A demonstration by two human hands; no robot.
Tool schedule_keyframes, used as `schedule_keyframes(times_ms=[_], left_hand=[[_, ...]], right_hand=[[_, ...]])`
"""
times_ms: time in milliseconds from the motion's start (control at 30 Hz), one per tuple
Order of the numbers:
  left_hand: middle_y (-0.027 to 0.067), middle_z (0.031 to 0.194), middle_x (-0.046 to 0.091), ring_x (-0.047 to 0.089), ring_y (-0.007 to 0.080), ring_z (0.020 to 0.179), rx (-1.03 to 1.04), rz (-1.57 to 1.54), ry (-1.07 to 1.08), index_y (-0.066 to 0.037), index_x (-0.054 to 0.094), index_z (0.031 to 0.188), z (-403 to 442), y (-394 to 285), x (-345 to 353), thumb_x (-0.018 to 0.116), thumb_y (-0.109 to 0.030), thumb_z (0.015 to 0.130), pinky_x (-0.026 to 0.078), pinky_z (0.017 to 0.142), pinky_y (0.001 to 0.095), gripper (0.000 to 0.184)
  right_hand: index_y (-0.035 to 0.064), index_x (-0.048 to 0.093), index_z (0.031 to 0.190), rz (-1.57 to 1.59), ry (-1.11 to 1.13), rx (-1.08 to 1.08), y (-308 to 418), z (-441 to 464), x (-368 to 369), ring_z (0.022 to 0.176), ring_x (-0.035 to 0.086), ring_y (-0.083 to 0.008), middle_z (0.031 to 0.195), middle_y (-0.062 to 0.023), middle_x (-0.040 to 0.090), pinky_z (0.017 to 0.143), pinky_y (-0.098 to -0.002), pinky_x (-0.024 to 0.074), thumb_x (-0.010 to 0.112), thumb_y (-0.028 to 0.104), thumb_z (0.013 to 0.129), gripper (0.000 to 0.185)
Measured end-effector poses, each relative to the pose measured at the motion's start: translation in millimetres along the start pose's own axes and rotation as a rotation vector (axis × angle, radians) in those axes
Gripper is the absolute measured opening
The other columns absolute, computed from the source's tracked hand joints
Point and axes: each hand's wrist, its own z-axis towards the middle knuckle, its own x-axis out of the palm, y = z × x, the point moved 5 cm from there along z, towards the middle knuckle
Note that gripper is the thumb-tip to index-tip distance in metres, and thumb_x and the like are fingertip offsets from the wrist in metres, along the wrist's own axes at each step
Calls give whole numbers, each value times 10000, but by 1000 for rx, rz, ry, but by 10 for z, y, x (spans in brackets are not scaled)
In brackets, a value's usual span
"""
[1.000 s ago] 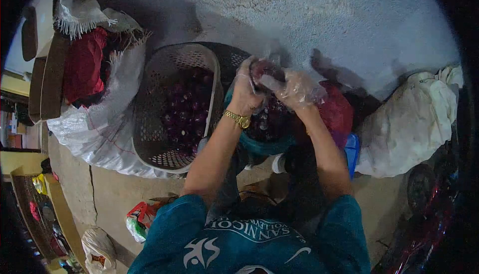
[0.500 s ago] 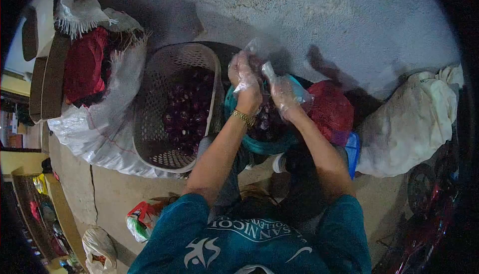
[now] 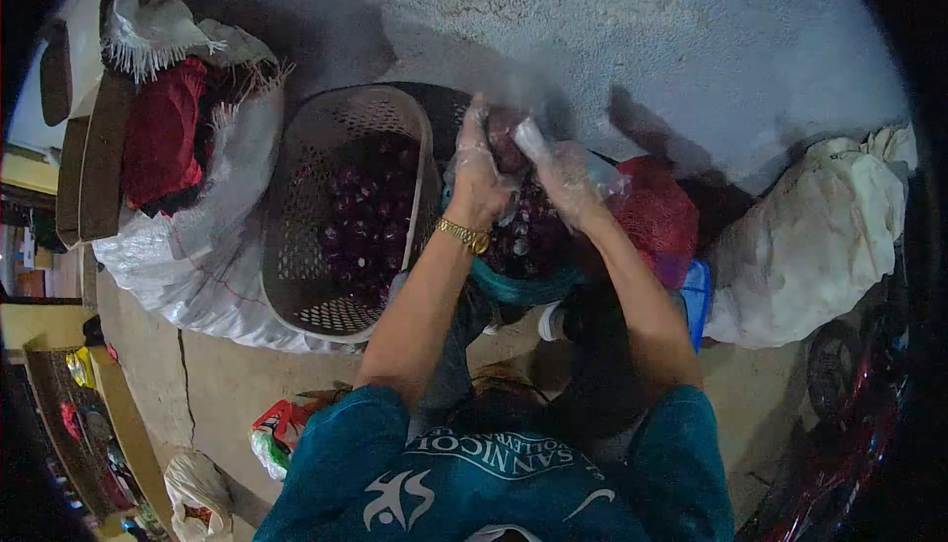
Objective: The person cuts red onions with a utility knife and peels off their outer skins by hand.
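Note:
Both my hands wear thin clear plastic gloves and are raised over a teal tub (image 3: 528, 291) of dark purple red onions (image 3: 523, 241). In my left hand (image 3: 477, 169) is a reddish, round red onion (image 3: 508, 143), its outline a little blurred. Close against the onion's right side, my right hand (image 3: 565, 179) has its fingers drawn together under loose, shiny plastic. What those fingers pinch, if anything, is hidden. To the left stands a tall oval basket (image 3: 296, 162) with perforated walls, which also holds dark red onions (image 3: 370, 216).
A rough grey wall (image 3: 671, 38) rises behind the tub. Right of it are a red mesh sack (image 3: 657, 211), a blue container (image 3: 696, 300) and a large pale sack (image 3: 815, 246). A white woven sack (image 3: 217, 256) with red cloth (image 3: 163, 137) stands left of the basket.
My left hand has shifted slightly left and turned, so the onion shows more clearly between the hands. A hazy smear now shows above them against the wall.

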Motion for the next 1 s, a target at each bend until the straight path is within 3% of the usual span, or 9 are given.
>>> schedule_keyframes(times_ms=[167, 233, 467, 567, 633, 700, 800, 867, 1000], left_hand=[[-1, 718, 553, 480, 92, 598, 407, 113, -207, -71, 565, 836, 5, -116, 9, 555, -258, 909, 413, 549, 235, 201], [-6, 687, 534, 455, 89, 572, 510, 158, -205, -70, 562, 811, -37, -168, 43, 555, -244, 912, 395, 525, 237, 201], [16, 742, 558, 492, 89, 636, 616, 277, -158, -62, 569, 825, -62, -205, 42, 547, -223, 917, 420, 582, 240, 187], [33, 811, 586, 537, 122, 704, 478, 234, -114, -64, 579, 880, 22, -163, -40, 529, -255, 922, 455, 638, 272, 202], [41, 857, 601, 561, 143, 756, 294, 169, -103, -67, 584, 915, -10, -148, 7, 510, -287, 928, 474, 677, 299, 233], [47, 929, 612, 570, 175, 861, -114, 76, -81, -81, 589, 975, -181, -5, 113, 464, -361, 934, 484, 746, 361, 309], [41, 952, 610, 557, 176, 891, -138, 102, -21, -95, 590, 995, -110, 56, 72, 433, -411, 933, 471, 765, 372, 358], [54, 934, 628, 585, 194, 871, -101, 96, -67, -79, 595, 996, -164, 31, 99, 479, -389, 923, 481, 803, 367, 340], [68, 937, 646, 614, 221, 856, -34, 112, -108, -57, 592, 1010, -140, -13, 59, 505, -368, 920, 488, 844, 365, 335]], right_hand=[[-16, 570, 800, 13, -30, 51, 103, -109, 109, 582, 444, -227, 646, -111, 502, 529, -441, 340, 484, 529, 891, 559], [166, 428, 710, 419, 101, 548, 290, -286, 125, 455, 312, -86, 591, 22, 350, 401, -261, 246, 493, 688, 807, 535], [150, 398, 618, 497, 121, 617, 402, -349, 89, 460, 337, -152, 551, 36, 338, 446, -342, 257, 488, 709, 795, 594], [97, 501, 782, 443, 52, 579, 115, -255, 124, 452, 385, -123, 616, 20, 418, 411, -295, 336, 516, 729, 756, 633], [14, 639, 735, -123, -194, -195, 201, -12, -12, 554, 571, -378, 622, -183, 603, 520, -440, 417, 513, 548, 857, 562], [13, 661, 802, -235, -209, -238, 403, -148, -235, 638, 588, -408, 709, -221, 613, 563, -454, 438, 514, 550, 852, 559], [16, 689, 884, -364, -142, -221, 613, -199, -402, 766, 623, -424, 790, -248, 637, 645, -469, 477, 533, 655, 784, 664], [-17, 663, 885, -671, -260, -226, 700, -258, -445, 765, 615, -436, 792, -274, 626, 631, -453, 485, 641, 332, 769, 368], [-12, 650, 816, -645, -249, -269, 593, -187, -424, 675, 598, -433, 698, -243, 615, 586, -467, 463, 670, 350, 744, 370]])
